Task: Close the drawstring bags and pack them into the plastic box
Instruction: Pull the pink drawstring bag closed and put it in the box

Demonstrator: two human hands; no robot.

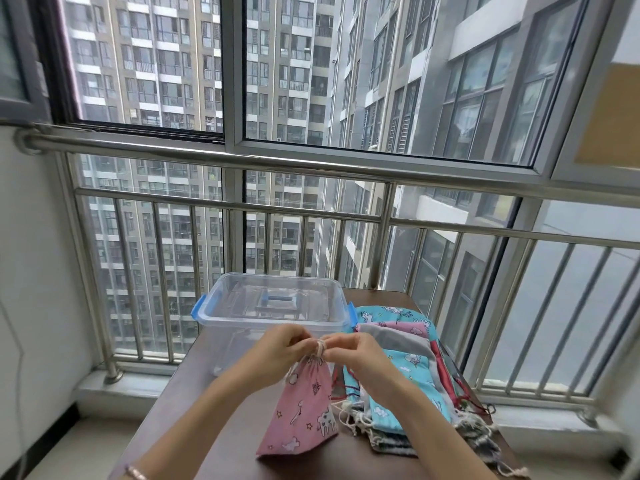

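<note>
box (273, 308) clear glossy plastic, blue clips; pink bag (304, 407) matt printed cloth; table (173, 407) smooth dark wood-look; railing (214, 157) shiny metal

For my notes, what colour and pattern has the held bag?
Pink bag with white cartoon animals and small stars, seen in the head view.

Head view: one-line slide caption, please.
Left hand and right hand pinch the cord closing a pink drawstring bag near the clear plastic box.
</note>
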